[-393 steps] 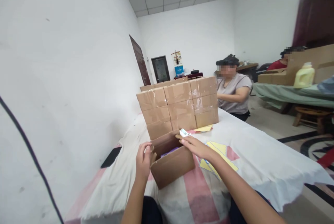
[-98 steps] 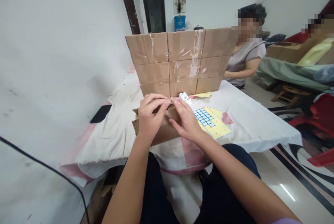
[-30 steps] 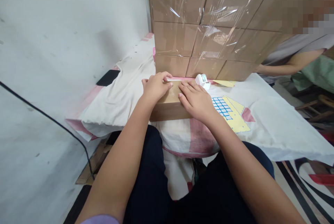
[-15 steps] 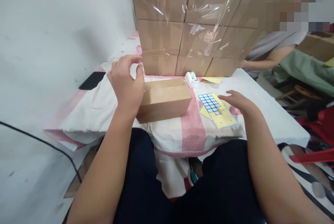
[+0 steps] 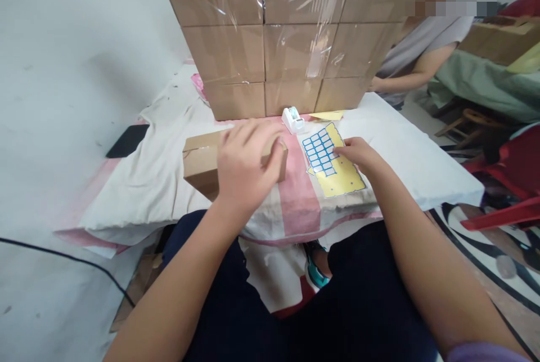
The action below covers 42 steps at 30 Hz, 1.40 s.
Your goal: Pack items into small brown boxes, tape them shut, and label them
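My left hand [image 5: 248,165] is over a closed cardboard box [image 5: 201,156], blurred, its fingers curved and the thumb apart from them. It hides the middle of the box, and whether it touches the box I cannot tell. At the right, my right hand [image 5: 358,152] pinches the edge of a yellow label sheet [image 5: 343,176] that bears rows of white labels with blue borders. Another yellow sheet peeks out under it. Behind the sheet stands a small white tape dispenser [image 5: 292,120].
A tall stack of cardboard boxes [image 5: 228,52] in clear wrap stands at the table's back. A dark flat object [image 5: 127,141] lies at the left by the wall. Across the table is another person's arm [image 5: 405,81]. A red chair [image 5: 510,182] stands at the right.
My left hand has moved right, from the box's left end to over it. My right hand has taken hold of the label sheet, which has turned slightly. The view has shifted.
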Each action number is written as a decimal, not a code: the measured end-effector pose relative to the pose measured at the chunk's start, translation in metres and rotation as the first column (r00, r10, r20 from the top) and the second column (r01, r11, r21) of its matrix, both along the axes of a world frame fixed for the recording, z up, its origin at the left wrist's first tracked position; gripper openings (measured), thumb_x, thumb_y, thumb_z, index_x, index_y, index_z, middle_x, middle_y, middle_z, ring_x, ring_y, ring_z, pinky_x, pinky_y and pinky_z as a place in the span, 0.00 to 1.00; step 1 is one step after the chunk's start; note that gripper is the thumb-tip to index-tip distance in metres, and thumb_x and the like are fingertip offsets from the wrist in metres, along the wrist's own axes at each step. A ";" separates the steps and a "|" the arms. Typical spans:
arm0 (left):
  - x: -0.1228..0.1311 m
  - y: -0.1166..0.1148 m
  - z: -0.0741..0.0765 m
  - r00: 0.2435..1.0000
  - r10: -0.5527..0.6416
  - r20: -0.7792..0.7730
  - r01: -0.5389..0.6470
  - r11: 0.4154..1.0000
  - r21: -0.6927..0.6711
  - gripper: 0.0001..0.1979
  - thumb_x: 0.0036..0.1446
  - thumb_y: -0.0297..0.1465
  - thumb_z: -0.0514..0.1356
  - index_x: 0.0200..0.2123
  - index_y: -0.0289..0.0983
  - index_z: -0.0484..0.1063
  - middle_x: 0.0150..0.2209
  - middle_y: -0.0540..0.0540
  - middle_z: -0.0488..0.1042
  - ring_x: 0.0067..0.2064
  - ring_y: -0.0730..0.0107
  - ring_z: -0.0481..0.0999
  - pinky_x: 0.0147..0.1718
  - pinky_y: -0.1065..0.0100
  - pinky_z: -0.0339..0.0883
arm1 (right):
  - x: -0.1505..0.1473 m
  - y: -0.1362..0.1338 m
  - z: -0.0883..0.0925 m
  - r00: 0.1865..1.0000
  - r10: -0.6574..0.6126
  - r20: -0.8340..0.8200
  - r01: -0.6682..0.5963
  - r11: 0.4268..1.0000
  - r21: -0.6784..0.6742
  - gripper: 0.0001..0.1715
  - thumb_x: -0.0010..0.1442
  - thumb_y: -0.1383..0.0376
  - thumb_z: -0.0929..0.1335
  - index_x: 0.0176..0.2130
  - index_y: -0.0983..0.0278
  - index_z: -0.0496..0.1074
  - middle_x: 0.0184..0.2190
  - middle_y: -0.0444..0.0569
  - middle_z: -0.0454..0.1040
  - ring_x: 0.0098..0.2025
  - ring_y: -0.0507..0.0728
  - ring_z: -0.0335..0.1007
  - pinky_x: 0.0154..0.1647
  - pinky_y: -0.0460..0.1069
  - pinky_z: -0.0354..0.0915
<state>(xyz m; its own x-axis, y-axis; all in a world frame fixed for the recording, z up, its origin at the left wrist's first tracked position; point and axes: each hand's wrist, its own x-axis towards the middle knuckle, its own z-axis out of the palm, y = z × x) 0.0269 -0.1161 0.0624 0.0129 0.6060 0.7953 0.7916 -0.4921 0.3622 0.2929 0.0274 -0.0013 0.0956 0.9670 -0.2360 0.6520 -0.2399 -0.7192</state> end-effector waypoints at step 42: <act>0.076 -0.004 -0.056 0.849 -0.072 -0.524 -0.084 0.960 -0.268 0.15 0.70 0.33 0.50 0.36 0.39 0.75 0.35 0.48 0.78 0.39 0.63 0.75 0.39 0.57 0.55 | -0.017 -0.111 -0.001 0.801 0.443 -0.401 -0.239 0.853 0.465 0.32 0.54 0.68 0.73 0.56 0.58 0.64 0.30 0.42 0.71 0.34 0.58 0.70 0.37 0.52 0.69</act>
<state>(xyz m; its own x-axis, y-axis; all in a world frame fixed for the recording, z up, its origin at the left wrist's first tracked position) 0.1027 -0.1199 0.0062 0.3751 0.7967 0.4738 0.9024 -0.4309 0.0103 0.2759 -0.0838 -0.0024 -0.2836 0.9321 0.2252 0.1854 0.2837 -0.9408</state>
